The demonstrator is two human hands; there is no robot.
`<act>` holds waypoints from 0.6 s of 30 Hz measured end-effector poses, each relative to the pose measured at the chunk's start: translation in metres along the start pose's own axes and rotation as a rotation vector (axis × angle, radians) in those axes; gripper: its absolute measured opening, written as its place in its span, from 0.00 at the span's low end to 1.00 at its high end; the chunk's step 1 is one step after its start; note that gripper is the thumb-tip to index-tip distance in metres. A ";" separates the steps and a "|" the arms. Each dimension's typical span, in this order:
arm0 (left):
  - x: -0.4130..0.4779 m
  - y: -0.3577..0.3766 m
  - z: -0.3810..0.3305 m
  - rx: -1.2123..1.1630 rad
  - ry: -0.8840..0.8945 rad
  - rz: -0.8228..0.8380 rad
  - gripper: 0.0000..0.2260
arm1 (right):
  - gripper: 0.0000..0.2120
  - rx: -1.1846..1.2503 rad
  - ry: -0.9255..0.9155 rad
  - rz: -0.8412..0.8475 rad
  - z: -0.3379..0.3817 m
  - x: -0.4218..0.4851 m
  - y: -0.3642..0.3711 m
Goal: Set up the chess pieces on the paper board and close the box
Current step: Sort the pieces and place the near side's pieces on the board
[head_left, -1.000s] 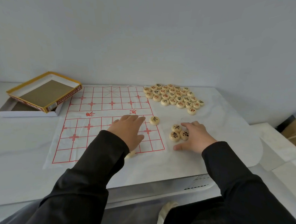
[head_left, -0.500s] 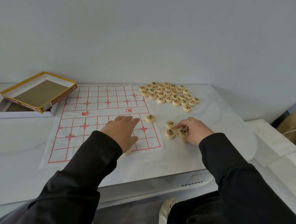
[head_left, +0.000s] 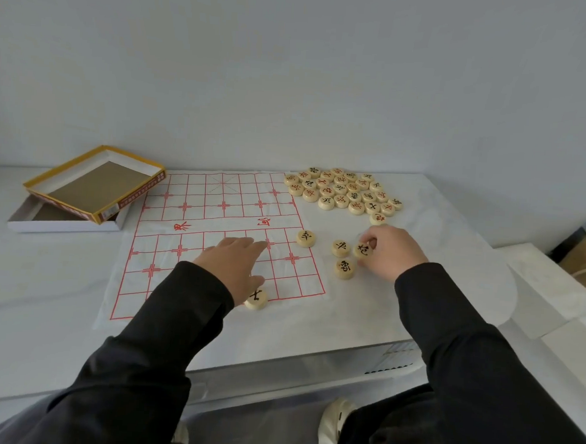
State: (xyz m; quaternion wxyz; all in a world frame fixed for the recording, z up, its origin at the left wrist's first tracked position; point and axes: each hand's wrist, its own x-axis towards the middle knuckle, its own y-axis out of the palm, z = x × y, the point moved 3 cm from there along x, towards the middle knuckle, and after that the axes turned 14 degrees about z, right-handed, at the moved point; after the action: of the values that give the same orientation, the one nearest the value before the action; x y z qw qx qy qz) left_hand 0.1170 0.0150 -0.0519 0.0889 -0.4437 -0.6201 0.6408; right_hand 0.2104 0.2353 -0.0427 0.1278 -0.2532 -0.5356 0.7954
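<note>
Right hand (head_left: 391, 253) pinching black-marked piece (head_left: 362, 250), off-board

河, 界 on paper board (head_left: 216, 224)

The paper board (head_left: 216, 213), white with a red grid, lay flat and slightly creased. Off its far right corner sat the cluster of pieces (head_left: 345, 190), pale round discs marked red or black, face up. A lone piece (head_left: 306, 238) rested on the board's right edge, and a near piece (head_left: 256, 299) on its near edge. Right of the board lay an upper disc (head_left: 341, 248) and a lower disc (head_left: 344, 269), both black-marked, beside a third piece (head_left: 363, 251) pinched by the right hand (head_left: 392, 253). The white box tray (head_left: 61, 223) lay open at left, with the yellow lid (head_left: 98, 180) upturned across it.
</note>
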 end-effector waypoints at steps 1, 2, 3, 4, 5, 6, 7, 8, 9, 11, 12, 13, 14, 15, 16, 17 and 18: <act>0.000 0.000 0.001 -0.002 -0.004 0.003 0.28 | 0.14 0.012 -0.048 -0.040 0.008 0.000 -0.001; 0.001 0.000 0.002 -0.003 -0.005 0.007 0.28 | 0.14 0.031 -0.103 -0.063 0.016 -0.001 -0.002; 0.001 -0.001 0.004 -0.005 -0.009 0.012 0.28 | 0.13 0.047 -0.165 -0.067 0.027 -0.002 -0.002; 0.001 0.000 0.006 -0.008 -0.015 0.018 0.28 | 0.12 0.053 -0.221 -0.054 0.039 -0.002 0.000; 0.002 0.000 0.008 -0.010 -0.020 0.025 0.28 | 0.12 0.047 -0.270 -0.035 0.049 -0.003 0.003; 0.002 0.000 0.008 -0.011 -0.023 0.032 0.28 | 0.12 0.024 -0.311 -0.012 0.058 -0.004 0.007; 0.003 0.001 0.010 -0.012 -0.029 0.038 0.28 | 0.12 -0.012 -0.348 0.013 0.066 -0.003 0.012; 0.003 0.001 0.011 -0.014 -0.034 0.042 0.28 | 0.13 -0.061 -0.378 0.038 0.073 -0.001 0.017; 0.004 0.001 0.012 -0.016 -0.036 0.045 0.28 | 0.13 -0.110 -0.402 0.059 0.079 0.001 0.021; 0.005 0.001 0.012 -0.020 -0.033 0.044 0.28 | 0.15 -0.183 -0.418 0.096 0.089 0.005 0.028; 0.006 0.001 0.012 -0.021 -0.032 0.043 0.28 | 0.17 -0.209 -0.415 0.113 0.093 0.007 0.030; 0.007 0.001 0.012 -0.022 -0.032 0.044 0.28 | 0.18 -0.234 -0.410 0.132 0.096 0.009 0.031; 0.008 0.001 0.012 -0.024 -0.033 0.045 0.28 | 0.20 -0.256 -0.400 0.155 0.099 0.010 0.032; 0.008 0.001 0.012 -0.024 -0.033 0.048 0.28 | 0.22 -0.271 -0.387 0.175 0.100 0.010 0.032; 0.009 0.002 0.012 -0.025 -0.032 0.049 0.28 | 0.22 -0.277 -0.374 0.193 0.101 0.011 0.032; 0.009 0.002 0.012 -0.024 -0.032 0.049 0.28 | 0.22 -0.274 -0.362 0.207 0.101 0.012 0.033; 0.010 0.001 0.013 -0.024 -0.032 0.046 0.28 | 0.22 -0.267 -0.352 0.221 0.101 0.012 0.033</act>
State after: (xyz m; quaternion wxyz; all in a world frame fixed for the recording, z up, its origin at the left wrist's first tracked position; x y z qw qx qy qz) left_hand 0.1031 0.0121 -0.0596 0.0591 -0.4486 -0.6188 0.6421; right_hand 0.1476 0.1483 -0.0461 -0.0897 -0.1825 -0.6191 0.7585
